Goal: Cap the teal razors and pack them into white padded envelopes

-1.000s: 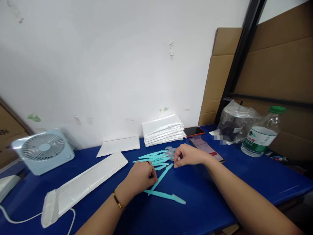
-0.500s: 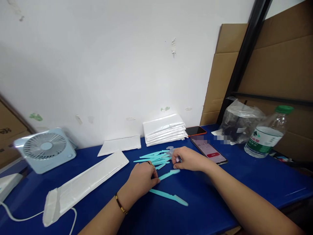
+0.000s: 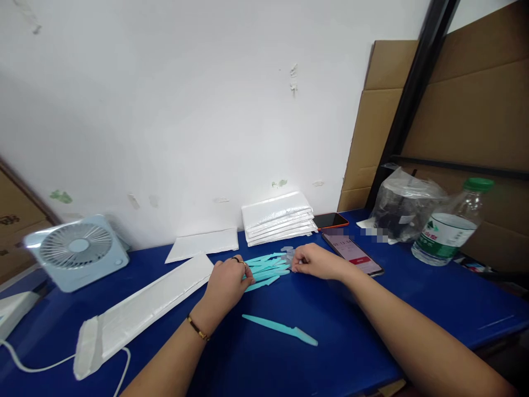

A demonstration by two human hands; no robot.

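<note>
Several turquoise eyebrow razors (image 3: pixel 266 267) lie in a loose pile on the blue table. My left hand (image 3: pixel 228 281) is at the left end of the pile, its fingers closed on the handle of an eyebrow razor among the others. At the pile's right end, small clear plastic pieces (image 3: pixel 288 253) lie close to the blade ends. My right hand (image 3: pixel 313 261) is beside them with fingers curled and pinched; what is between its fingertips is hidden. A single eyebrow razor (image 3: pixel 281 327) lies apart, nearer me.
A flat white padded envelope (image 3: pixel 144 311) lies at the left, before a pale blue fan (image 3: pixel 86 248). White envelopes (image 3: pixel 276 215) are stacked by the wall. Rightward are a lit phone (image 3: pixel 351 253), a dark phone (image 3: pixel 330 220), a bagged dark object (image 3: pixel 405 204) and a water bottle (image 3: pixel 448 229).
My left hand has moved up and left, bringing the eyebrow razor it held to the pile. My right hand has shifted only slightly. The single razor near me has stayed put.
</note>
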